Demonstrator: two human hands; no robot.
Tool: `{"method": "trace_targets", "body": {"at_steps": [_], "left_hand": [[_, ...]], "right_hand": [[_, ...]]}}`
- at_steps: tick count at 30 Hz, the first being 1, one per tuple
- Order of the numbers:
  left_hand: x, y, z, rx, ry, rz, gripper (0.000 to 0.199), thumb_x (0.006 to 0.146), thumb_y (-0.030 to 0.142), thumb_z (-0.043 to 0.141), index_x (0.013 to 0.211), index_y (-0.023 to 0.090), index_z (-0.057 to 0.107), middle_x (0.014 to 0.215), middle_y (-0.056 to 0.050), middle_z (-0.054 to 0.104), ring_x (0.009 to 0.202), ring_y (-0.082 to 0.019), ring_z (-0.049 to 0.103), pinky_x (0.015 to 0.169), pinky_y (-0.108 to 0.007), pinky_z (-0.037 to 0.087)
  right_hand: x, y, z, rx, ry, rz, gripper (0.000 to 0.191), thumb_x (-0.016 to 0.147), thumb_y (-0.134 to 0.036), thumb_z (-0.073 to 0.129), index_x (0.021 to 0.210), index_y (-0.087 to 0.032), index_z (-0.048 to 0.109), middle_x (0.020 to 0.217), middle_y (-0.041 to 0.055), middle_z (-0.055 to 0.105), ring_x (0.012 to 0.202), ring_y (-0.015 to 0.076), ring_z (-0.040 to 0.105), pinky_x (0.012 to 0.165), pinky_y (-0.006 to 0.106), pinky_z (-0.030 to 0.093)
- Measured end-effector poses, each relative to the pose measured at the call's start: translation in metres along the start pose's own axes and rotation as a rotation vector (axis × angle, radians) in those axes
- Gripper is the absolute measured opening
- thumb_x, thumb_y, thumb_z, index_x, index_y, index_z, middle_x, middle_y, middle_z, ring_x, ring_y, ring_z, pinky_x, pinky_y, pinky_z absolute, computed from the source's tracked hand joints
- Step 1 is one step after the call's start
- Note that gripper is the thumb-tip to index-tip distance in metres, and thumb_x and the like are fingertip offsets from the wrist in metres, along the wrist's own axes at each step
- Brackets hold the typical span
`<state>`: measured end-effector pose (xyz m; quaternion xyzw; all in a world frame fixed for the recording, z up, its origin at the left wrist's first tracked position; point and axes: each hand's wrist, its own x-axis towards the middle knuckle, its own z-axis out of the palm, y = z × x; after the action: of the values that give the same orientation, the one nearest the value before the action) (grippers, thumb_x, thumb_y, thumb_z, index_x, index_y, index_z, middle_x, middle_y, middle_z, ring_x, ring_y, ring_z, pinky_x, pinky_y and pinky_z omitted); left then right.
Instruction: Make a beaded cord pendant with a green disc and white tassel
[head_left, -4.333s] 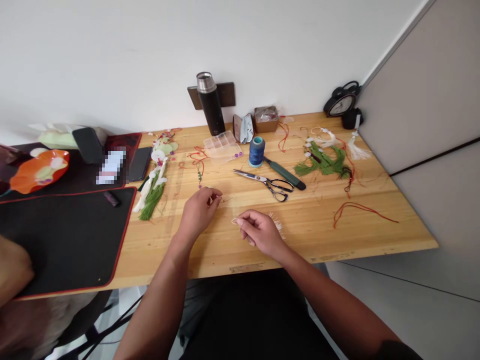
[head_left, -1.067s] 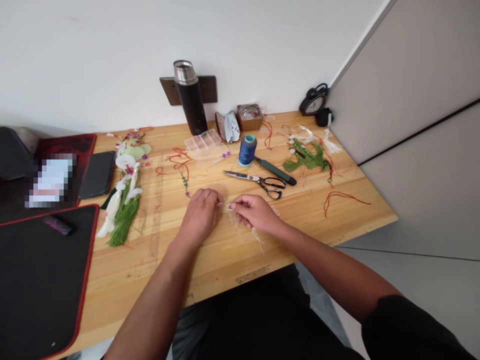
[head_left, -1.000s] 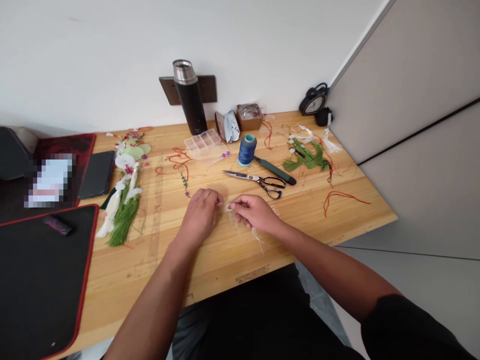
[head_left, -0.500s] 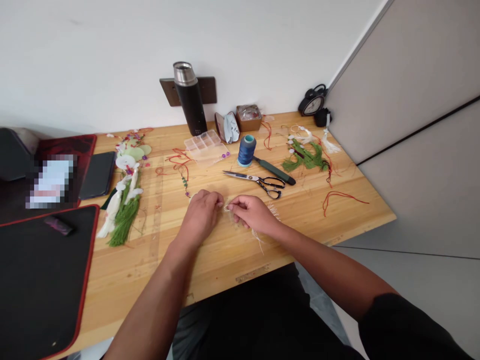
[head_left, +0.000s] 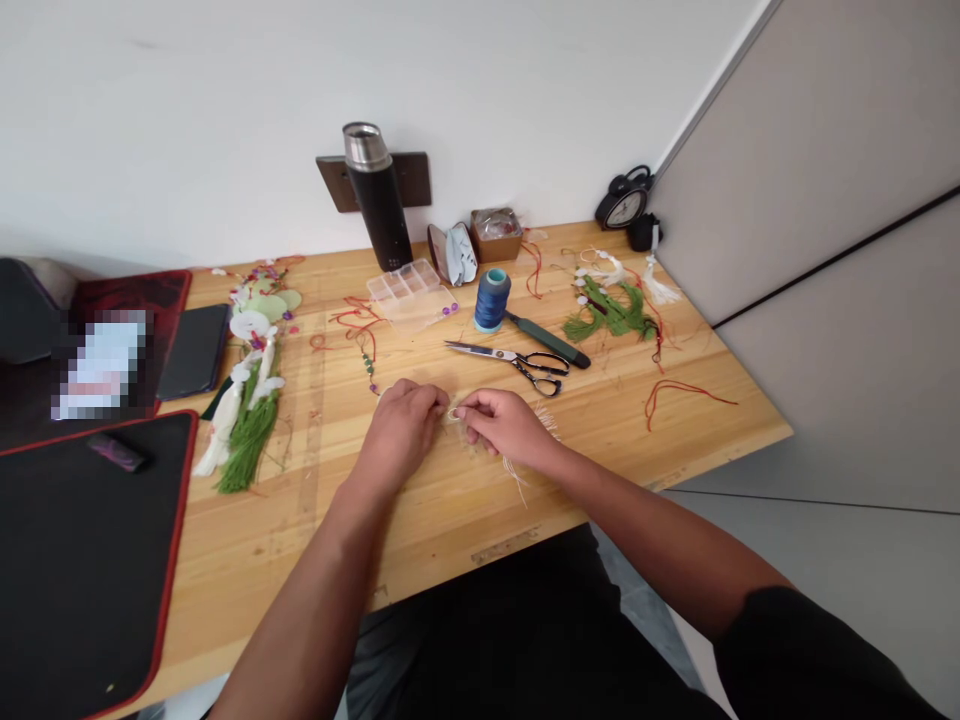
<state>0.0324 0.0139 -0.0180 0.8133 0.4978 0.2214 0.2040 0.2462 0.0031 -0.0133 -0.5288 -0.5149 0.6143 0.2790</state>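
My left hand [head_left: 407,424] rests on the wooden table with its fingers curled and closed at a small pale loop of thread [head_left: 453,413]. On the other side of that loop, my right hand [head_left: 504,424] pinches it between thumb and forefinger. White tassel threads [head_left: 516,482] spread out from under my right hand, some toward the table's front edge. A cord with green and purple beads [head_left: 369,368] lies just beyond my left hand. Behind my hands are black-handled scissors [head_left: 517,360] and a spool of blue thread [head_left: 492,300]. What sits inside my left fingers is mostly hidden.
A dark green-handled tool [head_left: 551,342] lies behind the scissors. Farther back stand a thermos [head_left: 381,205], a clear compartment box [head_left: 409,290] and a small brown box [head_left: 496,236]. Green tassels lie left [head_left: 251,440] and right [head_left: 619,308]. A red cord [head_left: 682,390] is on the right.
Both hands stay at the thread loop in nearly the same pose. The whole view has shifted very slightly; no object has visibly moved on the table.
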Motion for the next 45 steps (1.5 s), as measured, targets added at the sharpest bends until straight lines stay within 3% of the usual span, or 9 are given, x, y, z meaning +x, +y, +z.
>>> {"method": "trace_targets", "body": {"at_steps": [14, 22, 29, 45], "left_hand": [[-0.001, 0.002, -0.001, -0.009, 0.03, 0.011, 0.021, 0.106, 0.018, 0.055, 0.107, 0.021, 0.076, 0.099, -0.011, 0.08, 0.101, -0.031, 0.068, 0.092, -0.045, 0.056], [-0.004, -0.006, -0.012, 0.047, 0.009, 0.064, 0.024, 0.105, 0.021, 0.058, 0.118, 0.021, 0.077, 0.108, -0.011, 0.082, 0.107, -0.033, 0.066, 0.099, -0.049, 0.055], [-0.004, -0.001, -0.012, 0.188, -0.066, 0.113, 0.019, 0.106, 0.027, 0.061, 0.108, 0.023, 0.08, 0.103, -0.012, 0.079, 0.104, -0.034, 0.063, 0.095, -0.051, 0.051], [-0.003, -0.003, 0.0, 0.262, -0.085, 0.108, 0.018, 0.104, 0.018, 0.06, 0.094, 0.021, 0.075, 0.097, -0.015, 0.073, 0.101, -0.037, 0.061, 0.088, -0.051, 0.051]], "right_hand": [[0.0, -0.002, 0.0, -0.002, 0.003, 0.01, 0.011, 0.105, -0.026, 0.068, 0.098, -0.019, 0.073, 0.07, -0.0034, 0.07, 0.045, 0.0076, 0.051, 0.04, 0.02, 0.037], [-0.002, -0.001, 0.0, 0.003, 0.014, 0.002, 0.013, 0.105, -0.03, 0.069, 0.099, -0.019, 0.073, 0.07, -0.0031, 0.071, 0.044, 0.0075, 0.05, 0.041, 0.02, 0.039], [-0.002, 0.0, 0.001, 0.016, 0.025, -0.016, 0.014, 0.105, -0.032, 0.07, 0.1, -0.02, 0.075, 0.071, -0.0029, 0.071, 0.045, 0.0078, 0.05, 0.041, 0.02, 0.039], [-0.004, 0.001, 0.003, 0.018, 0.036, -0.033, 0.016, 0.104, -0.034, 0.07, 0.098, -0.02, 0.074, 0.071, -0.0026, 0.072, 0.046, 0.0078, 0.051, 0.042, 0.02, 0.038]]}}
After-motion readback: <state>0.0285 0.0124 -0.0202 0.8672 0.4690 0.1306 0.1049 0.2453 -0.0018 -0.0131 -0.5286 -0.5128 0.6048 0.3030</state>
